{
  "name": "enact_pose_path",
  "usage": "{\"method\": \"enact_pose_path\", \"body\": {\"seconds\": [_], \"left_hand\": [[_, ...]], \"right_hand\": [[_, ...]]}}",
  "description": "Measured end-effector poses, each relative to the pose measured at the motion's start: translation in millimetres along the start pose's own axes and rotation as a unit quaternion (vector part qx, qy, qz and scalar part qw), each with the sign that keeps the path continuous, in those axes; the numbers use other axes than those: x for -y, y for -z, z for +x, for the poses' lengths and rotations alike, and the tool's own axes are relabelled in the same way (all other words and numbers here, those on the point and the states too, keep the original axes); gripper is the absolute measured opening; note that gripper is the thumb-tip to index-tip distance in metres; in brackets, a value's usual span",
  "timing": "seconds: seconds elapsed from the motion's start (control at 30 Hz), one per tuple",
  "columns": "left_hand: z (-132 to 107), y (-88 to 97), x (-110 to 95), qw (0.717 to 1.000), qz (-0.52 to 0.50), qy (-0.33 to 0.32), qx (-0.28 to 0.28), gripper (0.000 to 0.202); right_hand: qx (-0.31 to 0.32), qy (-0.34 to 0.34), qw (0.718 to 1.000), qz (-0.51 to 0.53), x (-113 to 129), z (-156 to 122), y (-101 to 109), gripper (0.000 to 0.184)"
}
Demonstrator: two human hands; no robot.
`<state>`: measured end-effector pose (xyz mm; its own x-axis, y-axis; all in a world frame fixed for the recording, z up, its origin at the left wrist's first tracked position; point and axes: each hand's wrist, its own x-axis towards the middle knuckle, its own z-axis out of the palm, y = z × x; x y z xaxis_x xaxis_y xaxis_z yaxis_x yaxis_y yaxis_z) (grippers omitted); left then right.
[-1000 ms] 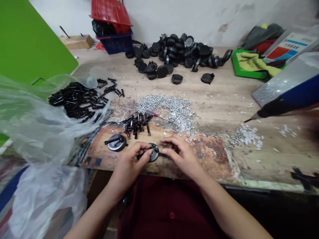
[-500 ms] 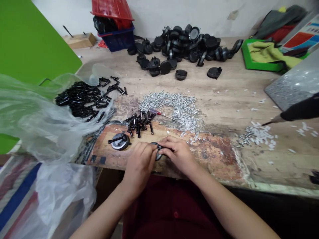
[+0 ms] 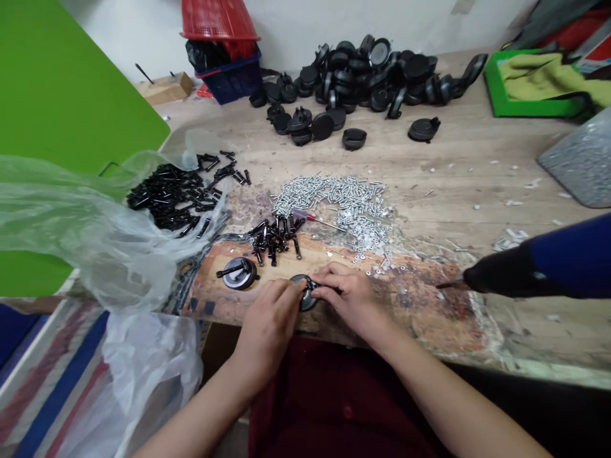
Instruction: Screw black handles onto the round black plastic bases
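At the board's front edge, my left hand [image 3: 274, 318] is closed at the left side of a round black disc [image 3: 309, 302] that looks like a suction cup. From the right, my right hand [image 3: 351, 299] pinches a small black lever-like part on top of this disc. The fingertips of both hands nearly meet there and hide the joint. To the left lies a second such disc [image 3: 240, 280] with a black lever [image 3: 232, 270] across its grey top. Just behind my hands sits a small pile of black levers [image 3: 274, 238].
Silver screws and nuts [image 3: 334, 194] spread behind, with a screwdriver [image 3: 305, 215] among them. A blue-and-black power screwdriver [image 3: 534, 267] juts in from the right. Black discs [image 3: 353, 76] are heaped at the back. A clear plastic bag [image 3: 119, 229] and more levers [image 3: 167, 194] lie left.
The power screwdriver has swung nearer and lower from the right. The view has shifted a little. Both hands stay on the disc, with the pinched part slightly turned.
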<state>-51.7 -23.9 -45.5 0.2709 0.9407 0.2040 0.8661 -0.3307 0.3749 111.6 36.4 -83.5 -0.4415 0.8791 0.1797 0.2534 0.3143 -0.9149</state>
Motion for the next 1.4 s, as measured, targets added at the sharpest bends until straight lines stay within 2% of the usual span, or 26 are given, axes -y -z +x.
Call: {"method": "enact_pose_path", "body": {"seconds": [0.1,0.33,0.4,0.47,0.57,0.63,0.7,0.77,0.87,0.93,1.0,1.1,1.2,1.4], "left_hand": [[-1,-1.7,0,1.000,0.009,0.000,-0.011,0.015],[8,0.8,-9,0.987,0.103,-0.090,0.086,0.019],[9,0.7,-9,0.983,0.116,-0.100,0.097,0.020],[8,-1.0,-6,0.985,0.115,-0.095,0.085,0.019],[5,-4.2,-1,0.997,0.052,-0.051,0.016,0.018],[4,-4.3,-1,0.997,-0.054,0.013,-0.046,0.015],[2,-2.2,-5,0.973,-0.181,0.104,-0.094,0.014],[2,1.0,-13,0.933,-0.282,0.189,-0.116,0.013],[0,4.8,-26,0.886,-0.366,0.255,-0.124,0.013],[-1,6.5,-30,0.873,-0.386,0.267,-0.132,0.013],[-2,9.0,-29,0.875,-0.387,0.259,-0.135,0.013],[-2,15.5,-25,0.887,-0.381,0.236,-0.105,0.013],[0,21.5,-22,0.891,-0.388,0.225,-0.073,0.012],[2,21.8,-22,0.879,-0.413,0.230,-0.064,0.013]], "right_hand": [[0.002,0.004,1.000,-0.014,0,0,0,0.015],[0.023,0.024,0.998,-0.048,9,1,2,0.023],[0.023,0.034,0.998,-0.053,9,2,0,0.024],[0.024,0.034,0.998,-0.051,8,2,-1,0.023],[0.007,0.024,0.999,-0.032,14,-3,4,0.020],[-0.032,0.019,0.999,-0.022,23,-10,10,0.021],[-0.072,0.007,0.997,-0.018,32,-19,14,0.030],[-0.085,-0.004,0.996,-0.005,37,-28,13,0.050],[-0.066,-0.004,0.997,0.026,38,-37,3,0.070],[-0.045,-0.005,0.998,0.035,38,-39,-1,0.069],[-0.020,0.010,0.999,0.030,39,-38,1,0.065],[0.035,0.053,0.998,0.011,45,-33,14,0.061],[0.077,0.058,0.995,0.000,50,-31,26,0.058],[0.070,0.053,0.996,-0.011,49,-34,26,0.056]]}}
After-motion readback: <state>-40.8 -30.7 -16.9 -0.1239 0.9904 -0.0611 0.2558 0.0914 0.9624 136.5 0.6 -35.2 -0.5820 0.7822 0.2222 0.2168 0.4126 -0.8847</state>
